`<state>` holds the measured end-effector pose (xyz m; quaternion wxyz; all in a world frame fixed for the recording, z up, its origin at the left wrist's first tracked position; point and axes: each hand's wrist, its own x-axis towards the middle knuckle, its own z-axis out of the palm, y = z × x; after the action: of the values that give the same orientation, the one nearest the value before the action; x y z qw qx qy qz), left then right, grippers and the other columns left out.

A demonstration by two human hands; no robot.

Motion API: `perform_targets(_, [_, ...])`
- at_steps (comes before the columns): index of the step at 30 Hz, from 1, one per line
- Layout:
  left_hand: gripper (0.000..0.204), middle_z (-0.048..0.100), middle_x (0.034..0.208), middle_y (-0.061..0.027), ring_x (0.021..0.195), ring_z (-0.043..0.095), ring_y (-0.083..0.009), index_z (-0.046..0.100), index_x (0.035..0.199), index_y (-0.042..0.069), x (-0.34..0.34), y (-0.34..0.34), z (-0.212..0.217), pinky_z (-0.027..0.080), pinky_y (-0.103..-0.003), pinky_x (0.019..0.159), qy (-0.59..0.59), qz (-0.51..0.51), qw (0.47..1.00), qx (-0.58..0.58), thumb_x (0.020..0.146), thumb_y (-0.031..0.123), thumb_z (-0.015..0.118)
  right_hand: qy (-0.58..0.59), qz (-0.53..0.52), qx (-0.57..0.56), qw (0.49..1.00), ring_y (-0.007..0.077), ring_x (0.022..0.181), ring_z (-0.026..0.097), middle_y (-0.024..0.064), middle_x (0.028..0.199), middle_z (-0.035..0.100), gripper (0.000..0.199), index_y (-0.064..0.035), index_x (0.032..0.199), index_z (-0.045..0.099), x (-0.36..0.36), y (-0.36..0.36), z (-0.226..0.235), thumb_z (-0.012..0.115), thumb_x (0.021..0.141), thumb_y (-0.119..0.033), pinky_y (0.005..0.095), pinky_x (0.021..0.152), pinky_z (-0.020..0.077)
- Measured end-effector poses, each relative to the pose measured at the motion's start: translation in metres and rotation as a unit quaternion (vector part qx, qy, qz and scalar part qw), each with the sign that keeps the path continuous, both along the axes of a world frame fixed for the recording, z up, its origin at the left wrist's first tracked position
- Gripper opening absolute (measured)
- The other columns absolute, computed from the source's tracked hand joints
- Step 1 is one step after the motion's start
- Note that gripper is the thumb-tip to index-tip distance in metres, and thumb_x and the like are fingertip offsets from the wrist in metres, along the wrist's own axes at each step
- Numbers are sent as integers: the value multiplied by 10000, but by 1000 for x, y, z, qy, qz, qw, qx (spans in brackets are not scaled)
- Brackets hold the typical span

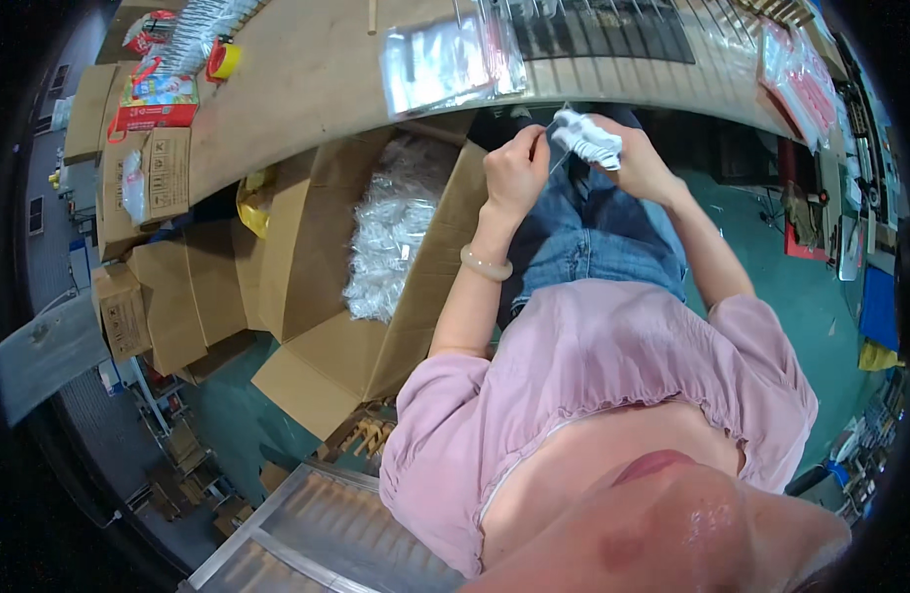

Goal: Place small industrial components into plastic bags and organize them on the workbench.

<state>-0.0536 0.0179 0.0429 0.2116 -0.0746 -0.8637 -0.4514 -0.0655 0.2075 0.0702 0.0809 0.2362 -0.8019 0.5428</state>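
Above the lap, just under the workbench edge (307, 109), the right hand (641, 166) grips a small white bundle in clear wrap (588, 138); at its nine o'clock the left hand (515, 170) pinches the bundle's near end; at eight o'clock sits an open cardboard box (307, 287) of clear bags (391, 232).
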Motion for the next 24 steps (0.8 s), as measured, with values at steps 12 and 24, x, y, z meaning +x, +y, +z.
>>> perform_targets(12, [99,631,691,-179,607,647,-315,678,861,32,8,36,-10,499,-344,534,21,30,999,6,825,90,606,-347,173,228,893,187,612,628,151,873,650,521,-54,1213,546,-37,13,23,578,695,-6,317,539,501])
perform_targets(24, [102,631,680,-178,590,646,-308,675,851,27,1,48,-8,493,-342,519,-8,22,1000,21,826,90,599,-143,159,359,908,231,582,641,159,733,659,410,-52,1093,614,-50,30,-5,633,684,-48,363,566,513])
